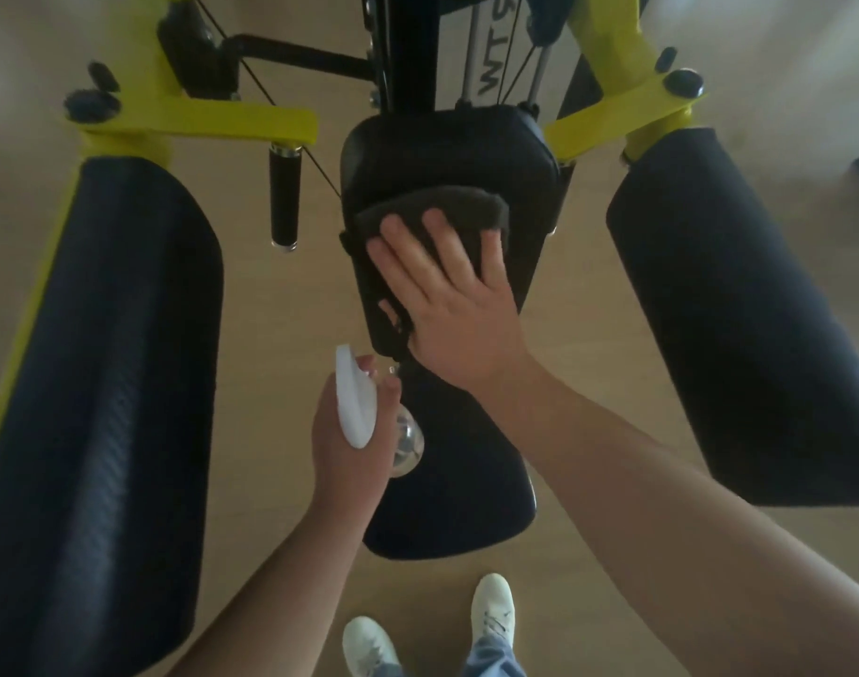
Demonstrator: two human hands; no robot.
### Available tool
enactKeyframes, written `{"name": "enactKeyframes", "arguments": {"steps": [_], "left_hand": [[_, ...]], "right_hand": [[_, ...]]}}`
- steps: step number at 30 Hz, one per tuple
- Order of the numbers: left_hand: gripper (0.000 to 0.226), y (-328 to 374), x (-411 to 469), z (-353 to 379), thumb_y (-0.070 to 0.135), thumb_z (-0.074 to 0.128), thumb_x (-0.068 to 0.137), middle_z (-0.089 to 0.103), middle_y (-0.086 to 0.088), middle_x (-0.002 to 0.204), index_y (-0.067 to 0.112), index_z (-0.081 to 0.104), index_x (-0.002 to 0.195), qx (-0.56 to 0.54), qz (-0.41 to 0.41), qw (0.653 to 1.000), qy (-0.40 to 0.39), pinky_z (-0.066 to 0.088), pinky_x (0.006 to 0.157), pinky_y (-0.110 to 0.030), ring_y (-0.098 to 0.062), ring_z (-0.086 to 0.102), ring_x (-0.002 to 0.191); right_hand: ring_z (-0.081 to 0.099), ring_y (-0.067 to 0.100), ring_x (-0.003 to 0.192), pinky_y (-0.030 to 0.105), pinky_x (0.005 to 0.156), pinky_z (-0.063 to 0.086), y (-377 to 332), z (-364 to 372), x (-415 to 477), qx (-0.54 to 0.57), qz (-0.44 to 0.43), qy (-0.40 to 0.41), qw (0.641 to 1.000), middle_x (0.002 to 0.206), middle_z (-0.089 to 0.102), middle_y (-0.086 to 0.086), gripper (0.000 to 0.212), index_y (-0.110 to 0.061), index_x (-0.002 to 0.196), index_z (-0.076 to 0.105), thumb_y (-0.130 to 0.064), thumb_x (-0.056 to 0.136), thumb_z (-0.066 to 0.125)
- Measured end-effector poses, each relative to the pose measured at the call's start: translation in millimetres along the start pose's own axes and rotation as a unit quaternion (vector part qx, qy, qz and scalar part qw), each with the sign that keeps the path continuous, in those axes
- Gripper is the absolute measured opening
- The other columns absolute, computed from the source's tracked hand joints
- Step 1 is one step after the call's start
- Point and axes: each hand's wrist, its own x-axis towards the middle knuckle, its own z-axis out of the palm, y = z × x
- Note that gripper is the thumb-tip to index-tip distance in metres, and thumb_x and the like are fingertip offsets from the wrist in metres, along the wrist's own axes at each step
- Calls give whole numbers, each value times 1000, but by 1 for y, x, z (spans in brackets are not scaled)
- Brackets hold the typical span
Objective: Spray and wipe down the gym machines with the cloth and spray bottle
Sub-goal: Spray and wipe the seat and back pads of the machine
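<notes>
Your right hand (447,305) lies flat, fingers spread, pressing the dark cloth (432,212) against the black back pad (447,153) of the yellow-framed machine (197,124). Your left hand (349,432) is closed around the spray bottle (356,403), held just below the cloth, over the seat (456,505). Big black arm pads (100,383) stand on either side.

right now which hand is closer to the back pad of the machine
Right. The right hand lies flat on the cloth against the back pad; the left hand holds the spray bottle lower, off the pad.
</notes>
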Motion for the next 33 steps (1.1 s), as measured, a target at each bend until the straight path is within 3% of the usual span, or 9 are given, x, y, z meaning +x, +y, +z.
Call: {"name": "enactKeyframes", "arguments": {"steps": [4, 8, 10, 13, 18, 22, 24, 28, 33], "left_hand": [[31, -11, 7, 4, 33, 69, 95, 67, 8, 107, 23, 63, 124, 3, 5, 1000, 9, 47, 80, -6, -4, 65, 101], [42, -22, 12, 9, 39, 65, 94, 66, 2, 109, 18, 61, 130, 21, 11, 1000, 8, 47, 78, -4, -11, 65, 100], [42, -24, 14, 8, 38, 66, 96, 66, 1, 111, 17, 60, 131, 28, 17, 999, 7, 46, 78, -3, -11, 65, 100], [41, -24, 16, 1, 36, 66, 96, 64, 8, 115, 18, 60, 132, 35, 31, 999, 8, 43, 83, 0, 2, 61, 108], [48, -20, 24, -7, 41, 64, 94, 60, 18, 118, 16, 59, 135, 45, 42, 998, 32, 38, 85, 4, 20, 53, 108], [45, -14, 26, -5, 36, 66, 97, 65, 7, 126, 16, 60, 136, 4, 29, 998, 54, 40, 86, 3, -1, 60, 116], [46, -12, 26, -3, 40, 66, 95, 65, 7, 123, 15, 60, 134, 2, 35, 998, 55, 41, 86, 2, -1, 61, 113], [65, -20, 23, 5, 63, 60, 84, 67, 7, 108, 14, 62, 128, -1, 30, 999, 37, 49, 81, -7, 0, 64, 101], [49, -30, 10, 14, 53, 65, 89, 65, 6, 105, 22, 60, 126, -1, 4, 1000, 5, 51, 76, -10, -7, 65, 97]], "right_hand": [[7, 22, 154, 50, 123, 4, 7, 22, -49, -25, -101, -63, 993, 171, 17, -7, 77, -23, 166, 8, -28, 100, 47], [-1, 22, 153, 47, 116, 16, 6, 29, -95, -39, -150, -137, 978, 169, -1, -13, 98, -19, 164, -12, -35, 94, 54], [3, 20, 154, 46, 120, 11, 10, 30, -102, -23, -133, -144, 980, 167, 0, -14, 96, -21, 165, -5, -35, 95, 58], [19, 21, 153, 54, 125, 7, 13, 21, -89, 13, -53, -121, 991, 167, 28, -7, 84, -24, 163, 19, -35, 94, 66], [33, 33, 152, 64, 123, 8, -17, -18, 15, 54, 91, 10, 994, 163, 37, 7, 57, -19, 158, 38, -38, 105, 50], [45, 33, 146, 64, 120, 15, -33, -16, 56, 11, 70, 68, 995, 156, 52, 2, 45, -32, 151, 53, -35, 105, 51], [35, 27, 150, 61, 122, 10, -20, -2, 27, -18, -5, 36, 999, 160, 47, -3, 49, -36, 155, 45, -31, 106, 45], [9, 22, 156, 59, 123, -15, -4, 21, -55, -75, -140, -116, 980, 171, 19, -8, 74, -38, 165, 14, -22, 100, 46], [20, 21, 153, 58, 123, -12, 7, 21, -90, -56, -126, -176, 975, 169, 18, -8, 79, -36, 165, 11, -24, 97, 50]]}}
